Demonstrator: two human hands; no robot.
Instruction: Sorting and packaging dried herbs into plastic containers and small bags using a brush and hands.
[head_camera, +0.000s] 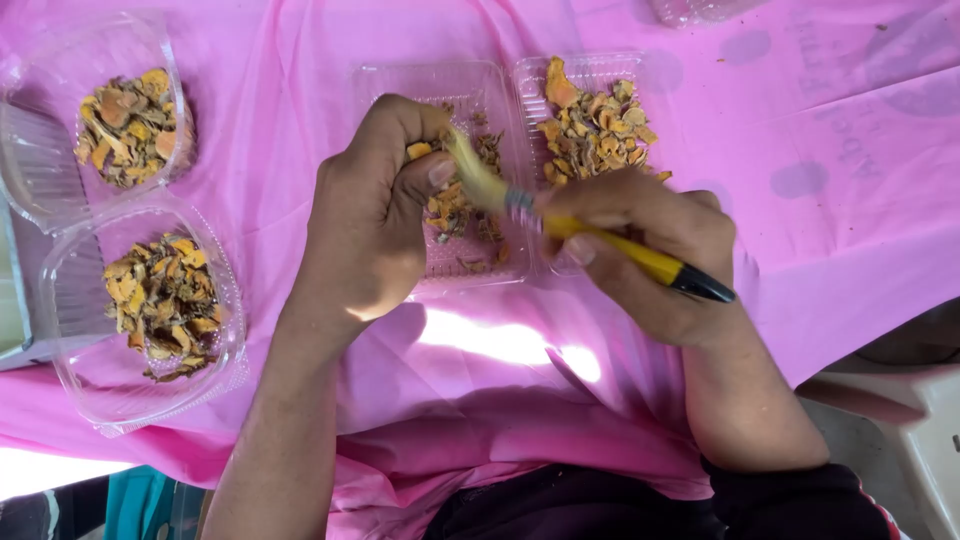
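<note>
My left hand (370, 210) is closed around a small orange dried piece (419, 150), held over a clear plastic clamshell tray (385, 85). My right hand (640, 250) grips a paintbrush (600, 240) with a yellow handle and black end. Its blurred pale bristles (475, 175) touch the piece at my left thumb. The left half of the tray holds a few dried orange-brown pieces (455, 210); the right half (645, 70) holds a heap of them (595, 130).
Two more clear clamshell containers sit at the left, one upper (45, 150) and one lower (90, 370), each with dried orange-brown pieces. A pink plastic sheet (820, 150) covers the table. A white plastic chair (900, 400) shows at lower right.
</note>
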